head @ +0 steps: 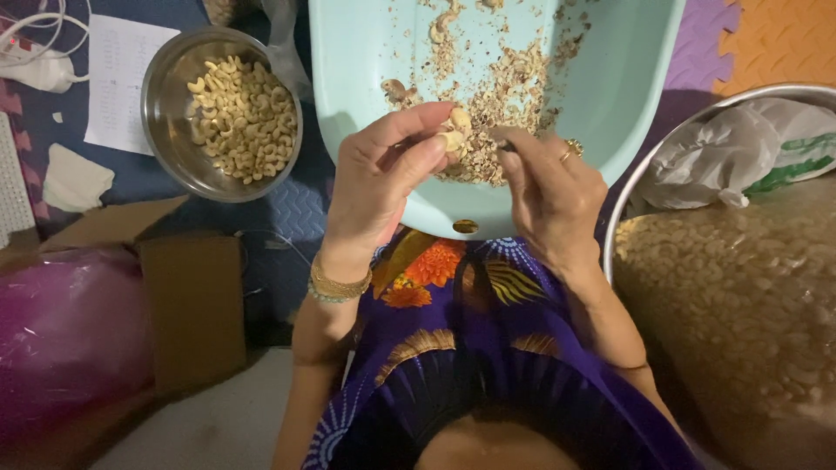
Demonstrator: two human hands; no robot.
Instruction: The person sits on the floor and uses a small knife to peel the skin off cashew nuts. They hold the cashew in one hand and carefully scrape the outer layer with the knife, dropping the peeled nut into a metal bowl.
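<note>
With the left hand (379,178) fingers pinched on a cashew (454,139) at the basin's (610,96) six o'clock rim and the right hand (553,187) clamped on a small tool (506,144), a slip could nick a fingertip or drop the nut.

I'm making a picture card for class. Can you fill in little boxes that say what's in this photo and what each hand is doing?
Left hand: pinches a pale cashew at the fingertips
Right hand: grips a small dark tool, only partly visible, against the nut
Tray: light blue, under the hands, holding peel scraps
Steel bowl: peeled cashews, upper left
Clear bag: full of cashews, right side
Cardboard box: lower left
</note>
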